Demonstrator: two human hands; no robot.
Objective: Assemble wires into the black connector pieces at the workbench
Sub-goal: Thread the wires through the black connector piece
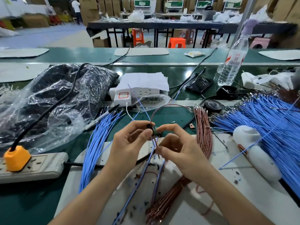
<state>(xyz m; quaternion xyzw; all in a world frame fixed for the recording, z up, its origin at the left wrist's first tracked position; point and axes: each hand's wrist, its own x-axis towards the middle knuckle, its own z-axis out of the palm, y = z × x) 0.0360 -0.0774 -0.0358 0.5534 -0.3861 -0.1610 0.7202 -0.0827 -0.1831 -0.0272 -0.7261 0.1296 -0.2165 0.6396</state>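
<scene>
Hands are working close together above the white mat (191, 215) lying at the near edge of the workbench (24, 200). The left hand (128, 143) is pinching a black connector piece (148, 126) between thumb and forefinger, holding it above the mat's far edge. The right hand (180, 153) is curling its fingers just beside it. Its thumb and forefinger are closing, as far as the blur allows, on a blue wire (146, 161) directly below the connector. That wire is trailing down across the mat toward the near edge. A brown wire (170, 105) is arching up from the connector in a loop and bending off to the right.

A bundle of blue wires (95, 143) is fanning over the mat's left edge, and a bundle of brown wires (203, 127) is lying along its right side. A larger heap of blue wires (267, 120) is spreading across the right end of the workbench. A grey power strip (35, 166) carrying an orange plug (16, 158) is sitting at the left edge, with a crumpled plastic bag (56, 98) lying behind it. A water bottle (232, 62), a phone (199, 84) and a roll of black tape (212, 105) are sitting toward the far right.
</scene>
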